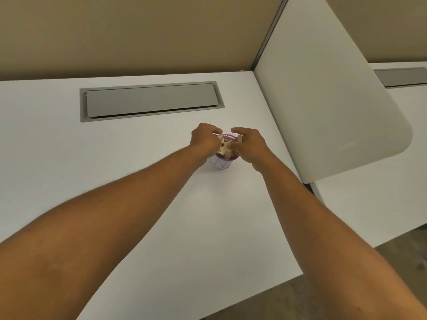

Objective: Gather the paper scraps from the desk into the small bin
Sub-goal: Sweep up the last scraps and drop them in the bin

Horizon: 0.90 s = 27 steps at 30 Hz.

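A small white bin (221,163) with a purple rim stands upright on the white desk (138,204), in the middle of the view. Pale paper scraps (224,146) stick up out of its mouth. My left hand (205,140) is at the bin's left rim, fingers curled onto the scraps. At the right rim my right hand (248,144) pinches a scrap between thumb and fingers. Both hands hide most of the bin's opening.
A grey cable-tray lid (151,101) is set into the desk behind the bin. A white divider panel (323,100) rises on the right, with a neighbouring desk (369,204) beyond it. A tan partition wall (138,31) backs the desk. The desk's front edge runs diagonally at lower right.
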Each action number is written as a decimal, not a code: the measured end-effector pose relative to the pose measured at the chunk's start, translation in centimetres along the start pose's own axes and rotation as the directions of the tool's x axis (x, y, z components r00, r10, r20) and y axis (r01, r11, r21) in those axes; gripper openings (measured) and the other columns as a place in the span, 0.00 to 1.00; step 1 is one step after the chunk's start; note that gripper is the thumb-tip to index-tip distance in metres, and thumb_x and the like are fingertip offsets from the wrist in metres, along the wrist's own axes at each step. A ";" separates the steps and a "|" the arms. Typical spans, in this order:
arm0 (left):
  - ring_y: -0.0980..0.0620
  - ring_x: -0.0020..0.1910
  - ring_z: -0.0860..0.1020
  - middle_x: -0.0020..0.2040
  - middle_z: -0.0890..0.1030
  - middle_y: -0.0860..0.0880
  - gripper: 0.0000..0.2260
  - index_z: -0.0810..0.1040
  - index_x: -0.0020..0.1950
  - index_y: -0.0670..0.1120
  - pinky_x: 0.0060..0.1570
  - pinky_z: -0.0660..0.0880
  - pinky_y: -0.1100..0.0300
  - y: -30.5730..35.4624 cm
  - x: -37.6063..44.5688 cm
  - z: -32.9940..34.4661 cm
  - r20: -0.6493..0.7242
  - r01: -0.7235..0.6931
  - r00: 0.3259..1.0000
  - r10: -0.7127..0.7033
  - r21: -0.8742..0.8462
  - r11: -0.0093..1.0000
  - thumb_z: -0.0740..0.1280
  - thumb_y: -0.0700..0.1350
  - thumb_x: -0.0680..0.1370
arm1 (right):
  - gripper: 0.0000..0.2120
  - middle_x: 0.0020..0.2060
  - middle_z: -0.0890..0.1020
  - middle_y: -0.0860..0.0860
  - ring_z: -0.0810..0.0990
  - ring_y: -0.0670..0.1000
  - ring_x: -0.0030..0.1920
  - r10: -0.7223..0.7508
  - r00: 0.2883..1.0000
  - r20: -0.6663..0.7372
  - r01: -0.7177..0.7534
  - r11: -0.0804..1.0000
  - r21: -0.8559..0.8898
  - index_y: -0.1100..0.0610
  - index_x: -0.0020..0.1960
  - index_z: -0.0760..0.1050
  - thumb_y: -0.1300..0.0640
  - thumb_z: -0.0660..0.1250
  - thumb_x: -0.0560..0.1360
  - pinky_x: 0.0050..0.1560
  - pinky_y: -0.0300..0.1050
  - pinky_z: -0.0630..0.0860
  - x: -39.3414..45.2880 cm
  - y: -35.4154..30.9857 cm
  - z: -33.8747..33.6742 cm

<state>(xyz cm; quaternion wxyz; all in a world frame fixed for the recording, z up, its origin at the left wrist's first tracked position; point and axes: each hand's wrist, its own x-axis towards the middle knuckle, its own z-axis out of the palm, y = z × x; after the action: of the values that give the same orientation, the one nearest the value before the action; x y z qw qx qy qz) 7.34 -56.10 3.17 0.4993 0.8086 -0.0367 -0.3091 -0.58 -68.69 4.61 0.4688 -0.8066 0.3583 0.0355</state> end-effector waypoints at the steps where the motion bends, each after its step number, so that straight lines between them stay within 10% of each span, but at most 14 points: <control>1: 0.42 0.61 0.82 0.63 0.82 0.42 0.19 0.83 0.63 0.43 0.60 0.83 0.48 0.1 0.1 0.0 -0.003 0.012 1.000 -0.012 -0.026 1.000 0.72 0.30 0.74 | 0.29 0.63 0.80 0.54 0.81 0.57 0.61 0.027 1.000 0.008 -0.027 1.000 0.011 0.54 0.72 0.74 0.63 0.75 0.73 0.62 0.54 0.81 0.3 0.0 -0.1; 12: 0.44 0.64 0.81 0.67 0.82 0.44 0.14 0.84 0.65 0.42 0.64 0.80 0.49 0.1 -0.2 0.7 -0.057 -0.122 0.990 0.127 0.079 0.989 0.67 0.36 0.81 | 0.19 0.57 0.84 0.59 0.83 0.58 0.53 -0.107 0.985 -0.133 0.063 0.953 -0.297 0.59 0.66 0.74 0.67 0.66 0.76 0.50 0.47 0.80 0.7 -0.4 1.1; 20: 0.48 0.43 0.85 0.46 0.88 0.46 0.11 0.89 0.52 0.46 0.52 0.84 0.48 -1.4 0.0 1.4 0.018 -0.222 0.975 0.223 0.224 0.949 0.67 0.37 0.77 | 0.09 0.38 0.82 0.48 0.81 0.52 0.39 -0.143 0.957 -0.253 0.087 0.972 -0.220 0.54 0.52 0.77 0.62 0.59 0.80 0.30 0.30 0.72 0.4 0.9 3.2; 27: 0.46 0.52 0.85 0.54 0.88 0.46 0.13 0.87 0.59 0.45 0.55 0.83 0.52 -1.7 -1.1 0.2 -0.018 -0.422 0.893 0.450 0.314 0.850 0.69 0.36 0.78 | 0.15 0.52 0.87 0.54 0.86 0.53 0.50 -0.197 0.963 -0.185 0.168 0.973 -0.161 0.56 0.62 0.80 0.65 0.64 0.78 0.50 0.46 0.83 -0.1 1.3 1.2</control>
<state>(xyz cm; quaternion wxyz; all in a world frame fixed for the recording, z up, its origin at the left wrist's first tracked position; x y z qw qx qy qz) 5.93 -54.98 2.21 0.4281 0.8588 -0.2433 -0.1412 -1.06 -68.07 3.02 0.3725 -0.8673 0.3240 -0.0631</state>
